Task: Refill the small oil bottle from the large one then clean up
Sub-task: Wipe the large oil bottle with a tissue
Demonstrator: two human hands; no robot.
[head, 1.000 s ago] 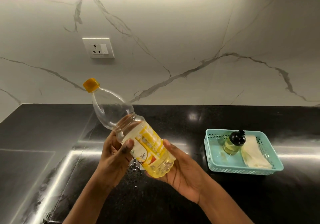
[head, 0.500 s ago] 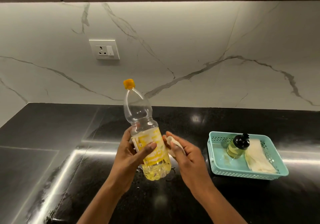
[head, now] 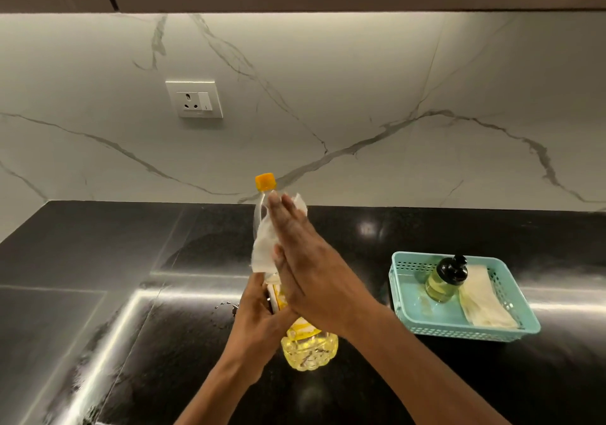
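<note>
Black polished stone counter (head: 98, 260), white marble backsplash. Left hand (head: 262, 319) grip wrapped round the clear plastic large oil bottle (head: 310, 349) with yellow cap (head: 265, 182), upright above the counter. Right hand (head: 308, 260), fingers flat, presses white tissue (head: 264, 247) against its upper part. Small black-capped oil bottle (head: 442, 280) stands in the teal plastic basket (head: 459, 329) beside a folded cloth (head: 485, 300).

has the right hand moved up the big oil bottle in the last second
Yes. The right hand has climbed from the large bottle's base to its neck, pressing a tissue just below the yellow cap.
</note>
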